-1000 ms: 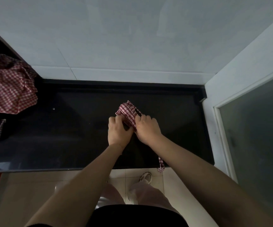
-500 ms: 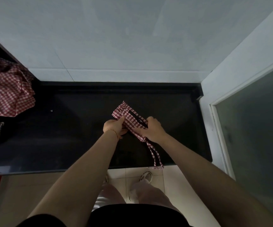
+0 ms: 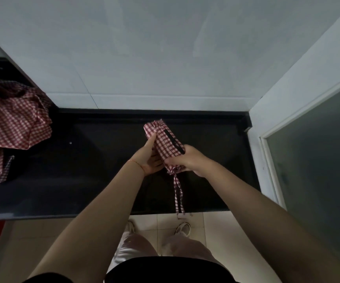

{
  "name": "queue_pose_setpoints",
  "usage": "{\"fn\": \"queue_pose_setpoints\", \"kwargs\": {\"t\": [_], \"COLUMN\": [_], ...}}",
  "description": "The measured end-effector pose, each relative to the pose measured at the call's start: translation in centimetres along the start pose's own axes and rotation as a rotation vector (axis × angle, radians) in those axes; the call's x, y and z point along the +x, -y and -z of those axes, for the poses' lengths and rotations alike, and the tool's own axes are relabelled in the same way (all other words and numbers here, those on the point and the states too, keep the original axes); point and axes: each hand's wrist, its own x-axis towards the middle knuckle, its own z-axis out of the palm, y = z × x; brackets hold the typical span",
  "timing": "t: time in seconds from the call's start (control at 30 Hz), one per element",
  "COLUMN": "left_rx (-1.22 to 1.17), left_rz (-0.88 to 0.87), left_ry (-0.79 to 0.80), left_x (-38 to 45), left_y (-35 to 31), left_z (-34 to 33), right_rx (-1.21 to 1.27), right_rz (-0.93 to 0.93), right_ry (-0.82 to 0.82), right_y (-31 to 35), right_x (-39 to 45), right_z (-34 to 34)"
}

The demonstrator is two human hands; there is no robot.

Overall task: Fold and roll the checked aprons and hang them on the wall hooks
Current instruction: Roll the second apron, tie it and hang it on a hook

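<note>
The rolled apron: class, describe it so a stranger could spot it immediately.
Find the black countertop below the white wall. Above its middle, both hands hold the rolled apron, a tight red-and-white checked bundle with a tie strap dangling. Unlike the crumpled apron heap at the counter's left end, it is compact and lifted.

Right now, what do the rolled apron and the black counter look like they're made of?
Rolled apron: thin woven cloth, probably cotton or a blend, matte; printed red-white check, soft creases, limp ties. Counter: dark polished stone or a lookalike; faint sheen, hard straight edge.

no readable text, labels, brands or numbers anywhere, none on the checked cloth
</note>
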Motion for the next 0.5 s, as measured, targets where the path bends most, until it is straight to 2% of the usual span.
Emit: {"fn": "queue_pose_setpoints", "kwargs": {"t": [0.07,0.2,0.33,0.43,0.5], "left_rx": [0.025,0.109,0.141,0.082,0.037], "left_rz": [-0.093,-0.314,-0.6,-0.751,-0.838], "left_ry": [0.133,0.225,0.146,0.174,0.225], "left_x": [-1.7,-5.9,-11.8,-15.8,-18.9], "left_y": [-1.7,-6.1,-11.3,-13.8,-15.8], "left_z": [-0.9,-3.2,-5.8,-7.5,-8.7], "right_rx": [0.009,-0.054,0.067,0.085,0.07], "right_rz": [0.064,0.181,0.363,0.447,0.504], "right_ry": [0.013,-0.005,-0.056,0.036,0.037], "right_y": [2.9,9.2,16.0,19.6,22.0], "right_x": [-1.2,-4.3,-9.3,-12.4,-14.9], "right_z": [0.7,1.9,1.9,2.1,2.2]}}
